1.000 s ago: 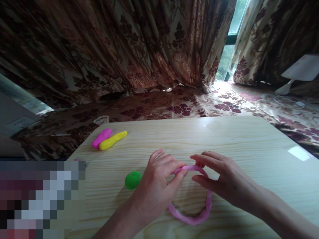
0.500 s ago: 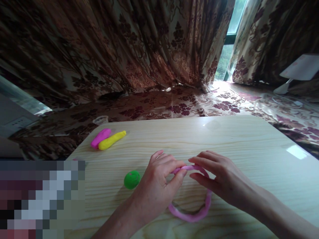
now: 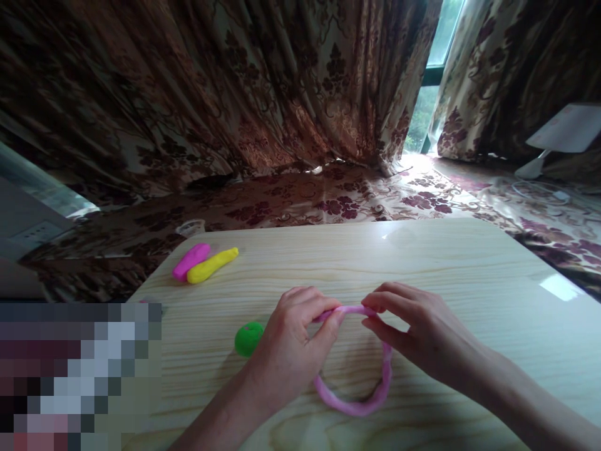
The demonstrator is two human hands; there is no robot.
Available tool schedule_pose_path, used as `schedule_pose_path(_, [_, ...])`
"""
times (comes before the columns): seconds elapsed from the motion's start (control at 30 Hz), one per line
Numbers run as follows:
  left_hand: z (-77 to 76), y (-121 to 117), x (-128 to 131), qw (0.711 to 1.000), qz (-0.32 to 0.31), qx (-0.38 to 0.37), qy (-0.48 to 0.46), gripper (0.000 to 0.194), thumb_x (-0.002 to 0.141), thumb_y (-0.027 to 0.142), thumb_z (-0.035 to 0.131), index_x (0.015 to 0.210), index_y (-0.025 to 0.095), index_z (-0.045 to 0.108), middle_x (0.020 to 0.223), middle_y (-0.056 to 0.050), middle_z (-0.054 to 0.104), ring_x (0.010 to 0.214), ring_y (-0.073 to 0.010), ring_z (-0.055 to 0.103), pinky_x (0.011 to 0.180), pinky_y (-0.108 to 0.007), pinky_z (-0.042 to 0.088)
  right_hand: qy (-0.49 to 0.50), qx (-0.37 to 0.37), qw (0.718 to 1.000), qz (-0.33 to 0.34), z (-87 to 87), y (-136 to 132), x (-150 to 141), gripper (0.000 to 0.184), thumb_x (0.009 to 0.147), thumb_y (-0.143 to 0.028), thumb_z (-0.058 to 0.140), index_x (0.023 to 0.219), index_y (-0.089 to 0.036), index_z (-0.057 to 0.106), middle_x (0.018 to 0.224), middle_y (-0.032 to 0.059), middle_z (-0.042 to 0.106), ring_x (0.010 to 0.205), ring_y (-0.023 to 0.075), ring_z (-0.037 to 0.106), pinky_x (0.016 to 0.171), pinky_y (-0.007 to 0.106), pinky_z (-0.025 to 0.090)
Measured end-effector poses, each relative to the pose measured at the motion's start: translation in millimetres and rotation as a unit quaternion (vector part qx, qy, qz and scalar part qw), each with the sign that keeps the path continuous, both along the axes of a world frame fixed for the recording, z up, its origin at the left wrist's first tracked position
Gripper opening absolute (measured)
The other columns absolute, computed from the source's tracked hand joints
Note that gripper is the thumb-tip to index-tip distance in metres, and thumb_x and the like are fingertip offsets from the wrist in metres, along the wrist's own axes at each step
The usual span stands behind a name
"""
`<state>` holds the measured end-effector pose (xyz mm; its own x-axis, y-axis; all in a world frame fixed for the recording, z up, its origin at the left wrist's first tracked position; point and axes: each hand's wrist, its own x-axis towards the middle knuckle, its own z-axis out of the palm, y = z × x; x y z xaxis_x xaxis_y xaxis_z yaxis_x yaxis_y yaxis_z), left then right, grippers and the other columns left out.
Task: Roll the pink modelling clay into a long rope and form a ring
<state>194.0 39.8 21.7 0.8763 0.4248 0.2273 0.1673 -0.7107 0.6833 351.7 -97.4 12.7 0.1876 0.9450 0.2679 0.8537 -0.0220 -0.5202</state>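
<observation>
A ring of pink modelling clay point(image 3: 357, 408) hangs between my hands, its lower curve low over or on the table; which of these I cannot tell. My left hand point(image 3: 303, 338) pinches the ring's upper left part between thumb and fingers. At the upper right, my right hand point(image 3: 413, 319) has thumb and fingertips closed on the same clay strand. A short stretch of strand shows between the two pinches. My left hand and wrist hide much of the ring's left side. Just left of that hand lies a green clay ball point(image 3: 248, 339), partly covered by it.
A magenta clay roll point(image 3: 191, 262) and a yellow clay roll point(image 3: 212, 266) lie side by side at the far left of the wooden table point(image 3: 446, 260). Behind it are patterned curtains point(image 3: 282, 81). A white lamp point(image 3: 566, 128) stands at the right. The lower left is pixelated.
My right hand has closed its fingertips on the pink strand, where its thumb and fingers were apart before. The ring has shifted slightly left, and my left hand moved a little left with it.
</observation>
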Motion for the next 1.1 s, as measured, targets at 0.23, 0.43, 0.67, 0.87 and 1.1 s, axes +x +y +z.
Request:
schedule_pose_path(0.23, [-2.1, -2.6, -0.9, 0.994, 0.035, -0.1, 0.011, 0.019, 0.084, 0.031, 0.056, 0.098, 0.024, 0.065, 0.07, 0.003, 0.058, 0.063, -0.0102, 0.052, 0.058, -0.021, 0.041, 0.005, 0.021, 0.999, 0.042, 4.7, -0.2, 2.0, 0.017, 0.092, -0.02, 0.046, 0.093, -0.021, 0.063, 0.081, 0.0028, 0.058, 0.074, 0.0155, 0.051, 0.065, 0.028, 0.037])
schedule_pose_path(0.43, [6.8, -7.5, -1.9, 0.945, 0.035, -0.321, 0.044, 0.025, 0.085, 0.039, 0.053, 0.098, 0.021, 0.064, 0.058, 0.005, 0.049, 0.044, -0.0059, 0.043, 0.039, -0.017, 0.034, 0.029, 0.049, 0.998, 0.035, 7.1, 1.4, -1.4, 0.018, 0.088, -0.025, 0.055, 0.105, -0.02, 0.059, 0.083, 0.0026, 0.058, 0.073, 0.0147, 0.051, 0.064, 0.028, 0.038])
schedule_pose_path(0.67, [15.9, -0.6, -5.3, 0.913, 0.004, -0.405, 0.045, 0.036, 0.084, 0.041, 0.053, 0.115, 0.023, 0.055, 0.073, 0.002, 0.058, 0.061, -0.0114, 0.057, 0.059, -0.025, 0.05, 0.024, 0.063, 0.996, 0.059, 9.0, 1.5, -4.7, 0.016, 0.091, -0.022, 0.05, 0.099, -0.02, 0.063, 0.077, 0.0024, 0.056, 0.068, 0.0143, 0.048, 0.06, 0.028, 0.034])
schedule_pose_path(0.87, [18.5, 9.0, -13.0, 0.962, 0.006, -0.249, 0.108, 0.026, 0.075, 0.032, 0.063, 0.099, 0.022, 0.065, 0.091, -0.001, 0.063, 0.081, -0.0164, 0.057, 0.069, -0.024, 0.046, 0.037, 0.069, 0.997, 0.026, 6.4, 0.0, 0.6, 0.011, 0.089, -0.022, 0.053, 0.091, -0.019, 0.063, 0.076, 0.0018, 0.054, 0.065, 0.0127, 0.047, 0.058, 0.027, 0.034])
schedule_pose_path(1.1, [28.5, 6.7, -15.3, 0.911, -0.069, -0.366, 0.174, 0.025, 0.083, 0.039, 0.053, 0.098, 0.021, 0.063, 0.077, 0.001, 0.06, 0.066, -0.0127, 0.057, 0.056, -0.021, 0.045, 0.041, 0.075, 0.995, 0.056, 10.6, -1.9, -0.3, 0.012, 0.089, -0.019, 0.052, 0.081, -0.016, 0.06, 0.068, 0.0007, 0.05, 0.062, 0.0119, 0.044, 0.057, 0.027, 0.032])
